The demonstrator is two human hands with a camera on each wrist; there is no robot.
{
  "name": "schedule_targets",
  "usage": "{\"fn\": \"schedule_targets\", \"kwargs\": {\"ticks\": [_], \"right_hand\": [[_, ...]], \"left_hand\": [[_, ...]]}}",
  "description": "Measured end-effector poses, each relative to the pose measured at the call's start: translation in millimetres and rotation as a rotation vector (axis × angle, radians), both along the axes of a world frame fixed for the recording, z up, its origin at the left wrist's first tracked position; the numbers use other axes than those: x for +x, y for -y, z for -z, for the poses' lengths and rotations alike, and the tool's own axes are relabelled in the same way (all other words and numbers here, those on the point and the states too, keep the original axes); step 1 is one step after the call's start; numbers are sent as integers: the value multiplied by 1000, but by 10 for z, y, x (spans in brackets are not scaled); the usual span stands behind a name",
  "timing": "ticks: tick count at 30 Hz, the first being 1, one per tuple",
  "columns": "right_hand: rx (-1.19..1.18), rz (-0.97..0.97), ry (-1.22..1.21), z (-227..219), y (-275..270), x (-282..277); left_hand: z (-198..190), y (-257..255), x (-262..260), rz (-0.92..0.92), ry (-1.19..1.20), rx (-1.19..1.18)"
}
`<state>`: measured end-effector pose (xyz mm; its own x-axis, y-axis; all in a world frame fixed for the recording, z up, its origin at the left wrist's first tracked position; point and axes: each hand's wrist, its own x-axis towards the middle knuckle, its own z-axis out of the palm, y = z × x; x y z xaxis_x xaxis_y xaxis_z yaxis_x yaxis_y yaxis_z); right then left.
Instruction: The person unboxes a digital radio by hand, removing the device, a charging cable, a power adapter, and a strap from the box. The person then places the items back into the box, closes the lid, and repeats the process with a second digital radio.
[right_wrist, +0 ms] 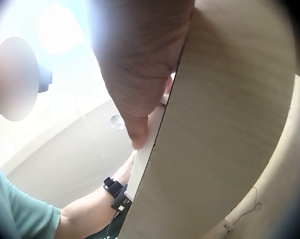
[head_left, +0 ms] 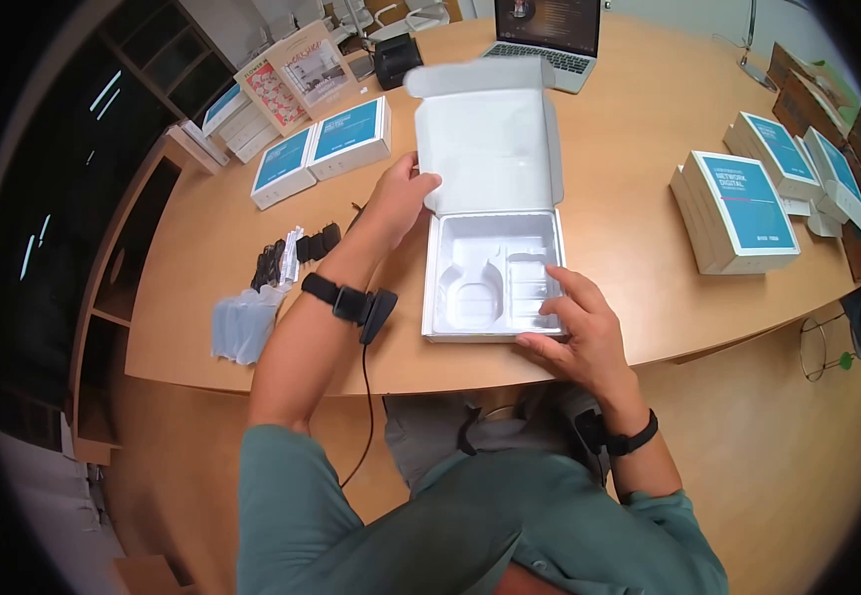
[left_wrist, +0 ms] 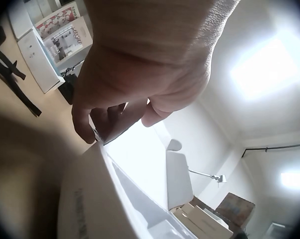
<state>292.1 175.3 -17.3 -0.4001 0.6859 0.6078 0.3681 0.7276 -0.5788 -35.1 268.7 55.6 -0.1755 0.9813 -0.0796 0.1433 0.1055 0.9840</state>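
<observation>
An open white box [head_left: 498,335] lies near the table's front edge, its lid [head_left: 490,149] raised away from the person. Inside is a pale moulded tray [head_left: 472,297] with several hollows, nothing in them. The left hand [head_left: 401,201] pinches the lid's left edge near the hinge; in the left wrist view that hand [left_wrist: 145,69] has its thumb and fingers on either side of the white card. At the box's front right corner is the right hand [head_left: 584,332], thumb by the front wall and fingers over the right rim. The right wrist view shows its thumb [right_wrist: 138,132] against the box's side.
Blue-labelled boxes stand at the left [head_left: 351,134] and right [head_left: 748,213]. Black cables [head_left: 272,266] and clear plastic bags [head_left: 242,327] lie left of the left forearm. A laptop [head_left: 545,50], books [head_left: 311,69] and a brown carton [head_left: 807,109] are farther back.
</observation>
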Motion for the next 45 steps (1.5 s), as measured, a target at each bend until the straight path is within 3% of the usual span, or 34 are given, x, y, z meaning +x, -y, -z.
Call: {"fn": "schedule_targets", "kwargs": {"ticks": [1,6,8,15,17,21,25,27,30,34,36,40,42,45], "right_hand": [[-7,-5,-5,-10,-6,-4],[21,-3,13,8,-2,-8],[14,-9,6,11,1,-5],[-156,-47,-90,-38,18,31],[-177,-30,-109,-1,21,21],[-249,-14,-159,29,21,29],[-140,1,-126,66,-19,13],[-133,34,-80,52,-8,20],[-195,67,-76,9,36,0],[-194,48,-19,-35,17,41],[-596,-24,-240,-44,10,73],[-576,-22,-338,9,-114,126],[-780,-99,-392,-17,-186,180],[-821,-141,-398,1,-252,241]], "left_hand": [[-5,88,-10,-4,-101,87],[-10,517,-17,-51,-279,66],[-40,638,42,-67,-466,50],[-43,809,227,-121,-500,105],[-41,805,211,-99,-653,137],[109,786,157,-138,-596,181],[-3,996,272,-76,-575,113],[6,1112,321,-73,-601,311],[-115,1172,311,-60,-687,243],[137,1164,232,-93,-755,312],[162,1179,255,-115,-846,446],[207,1191,239,-123,-877,386],[185,1184,243,-116,-838,431],[156,1174,209,-80,-801,440]]}}
